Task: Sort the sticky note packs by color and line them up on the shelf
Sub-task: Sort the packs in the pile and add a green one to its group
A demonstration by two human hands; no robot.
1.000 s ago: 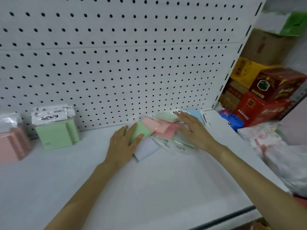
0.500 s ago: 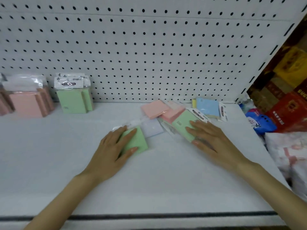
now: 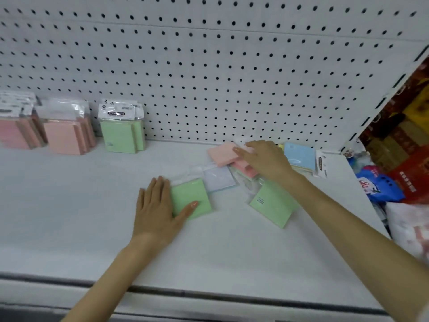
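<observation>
On the white shelf (image 3: pixel 69 205) a loose pile of sticky note packs lies at the middle right. My left hand (image 3: pixel 159 206) lies flat with straight fingers, its thumb across a green pack (image 3: pixel 193 197). My right hand (image 3: pixel 264 159) rests on the pink packs (image 3: pixel 221 153) at the back of the pile, fingers lightly bent over them. A second green pack (image 3: pixel 271 206), a pale lavender pack (image 3: pixel 219 178) and a blue pack (image 3: pixel 299 156) lie around it. Green packs (image 3: pixel 120 134) and pink packs (image 3: pixel 66 137) stand upright in rows at the back left.
A white pegboard wall (image 3: pixel 209 66) closes the back of the shelf. Red and yellow boxes (image 3: pixel 408 159) and a blue bag (image 3: pixel 380 187) crowd the right side beyond the shelf end. The shelf's front lip (image 3: pixel 209 296) runs along the bottom.
My right hand left the second green pack and moved back onto the pink packs. My left hand stayed on the first green pack.
</observation>
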